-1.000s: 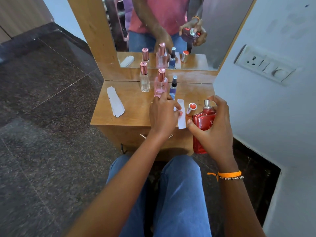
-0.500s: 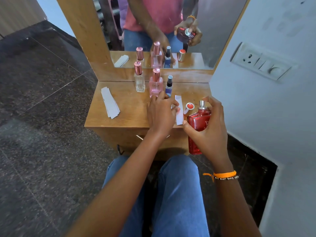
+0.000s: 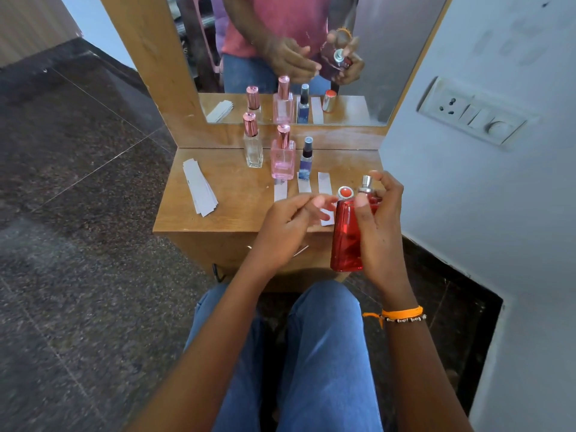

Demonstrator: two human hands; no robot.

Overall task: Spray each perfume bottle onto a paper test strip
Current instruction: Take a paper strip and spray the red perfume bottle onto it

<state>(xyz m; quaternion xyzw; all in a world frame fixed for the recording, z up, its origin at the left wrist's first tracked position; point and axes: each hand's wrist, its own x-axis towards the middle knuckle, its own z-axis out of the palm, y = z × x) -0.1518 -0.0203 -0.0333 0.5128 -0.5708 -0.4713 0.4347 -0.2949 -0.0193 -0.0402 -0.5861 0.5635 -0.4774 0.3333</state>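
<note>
My right hand (image 3: pixel 378 227) grips an uncapped red perfume bottle (image 3: pixel 345 241) upright above the table's front right corner, index finger beside its silver nozzle (image 3: pixel 366 183). Its red-topped cap (image 3: pixel 345 193) stands on the table just left of the nozzle. My left hand (image 3: pixel 288 227) hovers over the front edge with fingers loosely curled and nothing in it, partly hiding a white test strip (image 3: pixel 324 188). Two more strips (image 3: pixel 280 191) lie in front of the pink bottle (image 3: pixel 283 159) and the small blue spray bottle (image 3: pixel 306 160). A clear bottle (image 3: pixel 253 145) stands further left.
A stack of unused strips (image 3: pixel 199 188) lies on the left side of the small wooden table (image 3: pixel 237 194). A mirror (image 3: pixel 358 57) stands behind the bottles. A wall with a switch plate (image 3: pixel 473 112) is close on the right. My knees are under the front edge.
My left hand has lifted off the strip it was pressing and pulled back toward me. My right hand has brought the red bottle slightly left and nearer the table corner.
</note>
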